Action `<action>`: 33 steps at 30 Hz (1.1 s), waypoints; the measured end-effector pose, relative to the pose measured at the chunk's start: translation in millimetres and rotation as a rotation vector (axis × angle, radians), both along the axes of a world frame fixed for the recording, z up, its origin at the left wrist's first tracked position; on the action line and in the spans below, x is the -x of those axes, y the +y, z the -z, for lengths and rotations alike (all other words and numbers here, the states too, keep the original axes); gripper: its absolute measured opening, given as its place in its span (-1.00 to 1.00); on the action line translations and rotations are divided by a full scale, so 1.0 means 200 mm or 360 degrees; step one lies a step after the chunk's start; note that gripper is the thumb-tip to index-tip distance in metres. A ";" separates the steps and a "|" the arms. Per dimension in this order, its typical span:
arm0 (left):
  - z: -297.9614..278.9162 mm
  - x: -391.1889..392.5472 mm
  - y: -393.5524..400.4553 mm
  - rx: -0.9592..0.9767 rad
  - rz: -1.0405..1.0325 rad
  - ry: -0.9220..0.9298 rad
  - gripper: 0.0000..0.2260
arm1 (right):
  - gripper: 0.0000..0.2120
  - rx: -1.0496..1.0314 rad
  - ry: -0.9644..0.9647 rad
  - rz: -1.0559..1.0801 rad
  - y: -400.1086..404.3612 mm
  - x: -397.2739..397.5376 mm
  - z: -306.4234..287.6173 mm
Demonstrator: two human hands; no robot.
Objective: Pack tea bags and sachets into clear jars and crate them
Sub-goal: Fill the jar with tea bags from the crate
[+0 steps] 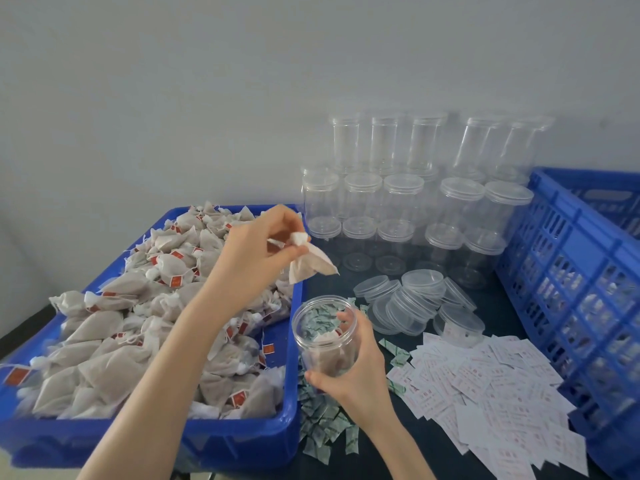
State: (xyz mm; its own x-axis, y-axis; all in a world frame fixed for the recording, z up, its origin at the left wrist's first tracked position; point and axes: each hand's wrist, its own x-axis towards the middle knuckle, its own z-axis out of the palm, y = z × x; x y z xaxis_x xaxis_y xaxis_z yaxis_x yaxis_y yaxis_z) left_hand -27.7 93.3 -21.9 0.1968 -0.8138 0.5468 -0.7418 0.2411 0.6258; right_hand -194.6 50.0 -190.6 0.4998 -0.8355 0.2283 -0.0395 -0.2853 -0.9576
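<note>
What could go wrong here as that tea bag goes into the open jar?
1. The left hand pinches the tea bag only by its knotted top, up and left of the jar; released there, it would likely miss the mouth.
2. The right hand holds the jar tilted, so the bags inside might spill.
3. The loose lids lie close behind and could be knocked.

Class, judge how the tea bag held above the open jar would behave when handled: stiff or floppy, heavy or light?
The tea bag hangs limp from the left hand, so probably floppy. A fingertip pinch carries it, suggesting it is light. Its soft mesh likely squashes easily.
</note>
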 end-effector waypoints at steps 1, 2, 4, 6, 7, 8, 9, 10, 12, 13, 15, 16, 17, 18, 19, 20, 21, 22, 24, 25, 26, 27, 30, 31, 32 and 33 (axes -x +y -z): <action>-0.01 0.01 -0.01 0.0012 0.0045 0.0015 -0.78 | 0.00 0.0000 -0.0001 -0.0001 0.00 0.00 0.00; -0.01 0.02 -0.01 -0.0001 0.0084 -0.0007 -0.78 | -0.01 0.0002 -0.0002 0.0006 0.00 0.00 0.00; -0.01 0.04 -0.03 -0.0089 0.0143 -0.0101 -0.77 | -0.02 0.0009 -0.0003 0.0029 -0.01 0.01 0.00; 0.02 0.06 -0.05 -0.0222 0.0232 -0.0168 -0.74 | -0.03 0.0003 -0.0017 0.0048 -0.01 0.02 0.00; 0.04 0.07 -0.05 -0.0296 0.0289 -0.0194 -0.72 | -0.03 -0.0005 -0.0030 0.0059 -0.02 0.02 0.00; 0.06 0.08 -0.06 -0.0372 0.0342 -0.0220 -0.72 | -0.03 -0.0009 -0.0040 0.0070 -0.02 0.03 0.00; 0.09 0.10 -0.07 -0.0446 0.0388 -0.0242 -0.71 | -0.03 -0.0012 -0.0046 0.0081 -0.02 0.03 0.00; 0.12 0.11 -0.08 -0.0516 0.0420 -0.0256 -0.71 | -0.03 -0.0012 -0.0049 0.0089 -0.03 0.03 0.00; 0.17 0.13 -0.10 -0.0624 0.0425 -0.0306 -0.70 | -0.03 -0.0007 -0.0054 0.0092 -0.03 0.03 0.00; 0.18 0.14 -0.11 -0.0661 0.0415 -0.0343 -0.71 | -0.01 -0.0004 -0.0051 0.0090 -0.03 0.03 0.00; 0.20 0.15 -0.13 -0.0757 0.0428 -0.0416 -0.75 | 0.01 0.0008 -0.0040 0.0085 -0.03 0.02 0.01; 0.20 0.16 -0.13 -0.0831 0.0449 -0.0467 -0.77 | 0.01 0.0009 -0.0035 0.0084 -0.02 0.02 0.01; 0.20 0.16 -0.14 -0.0918 0.0471 -0.0535 -0.79 | 0.00 0.0008 -0.0032 0.0084 -0.02 0.02 0.01; 0.21 0.17 -0.15 -0.1004 0.0488 -0.0621 -0.81 | -0.01 0.0006 -0.0030 0.0087 -0.02 0.02 0.01; 0.22 0.19 -0.16 -0.1071 0.0496 -0.0716 -0.82 | -0.02 0.0004 -0.0033 0.0093 -0.01 0.01 0.02; 0.22 0.20 -0.17 -0.1115 0.0498 -0.0801 -0.83 | -0.04 -0.0002 -0.0041 0.0102 -0.01 0.01 0.02; 0.23 0.22 -0.18 -0.1149 0.0500 -0.0866 -0.84 | -0.05 -0.0015 -0.0048 0.0108 -0.01 0.01 0.03; 0.23 0.22 -0.19 -0.1178 0.0504 -0.0922 -0.85 | -0.04 -0.0022 -0.0047 0.0103 0.00 0.01 0.03; 0.23 0.23 -0.19 -0.1234 0.0525 -0.1027 -0.92 | -0.02 0.0000 -0.0031 0.0073 0.00 0.01 0.02; 0.23 0.23 -0.19 -0.1262 0.0543 -0.1062 -0.93 | -0.02 0.0005 -0.0031 0.0060 0.01 0.01 0.02; 0.23 0.23 -0.19 -0.1285 0.0554 -0.1088 -0.90 | -0.02 -0.0003 -0.0038 0.0050 0.01 0.01 0.02; 0.23 0.23 -0.20 -0.1296 0.0559 -0.1111 -0.87 | -0.02 -0.0011 -0.0048 0.0045 0.01 0.01 0.01; 0.22 0.22 -0.18 -0.1267 0.0554 -0.1127 -0.86 | -0.05 -0.0002 -0.0052 0.0044 0.01 0.01 0.00; 0.22 0.21 -0.18 -0.1219 0.0552 -0.1095 -0.85 | -0.05 0.0001 -0.0055 0.0046 0.01 0.01 0.00; 0.21 0.19 -0.17 -0.1161 0.0546 -0.1039 -0.83 | -0.04 0.0003 -0.0060 0.0050 0.01 0.01 0.00; 0.20 0.17 -0.17 -0.1107 0.0527 -0.0956 -0.82 | -0.02 0.0008 -0.0067 0.0056 0.00 0.01 0.00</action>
State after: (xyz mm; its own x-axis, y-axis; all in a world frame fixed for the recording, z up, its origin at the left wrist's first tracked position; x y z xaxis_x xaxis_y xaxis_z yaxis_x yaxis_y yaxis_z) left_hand -62.2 59.9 -61.3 -0.2545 -0.9566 -0.1421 -0.9449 0.2147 0.2472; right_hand -196.9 50.3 -191.4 0.4601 -0.8511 0.2529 -0.0095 -0.2896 -0.9571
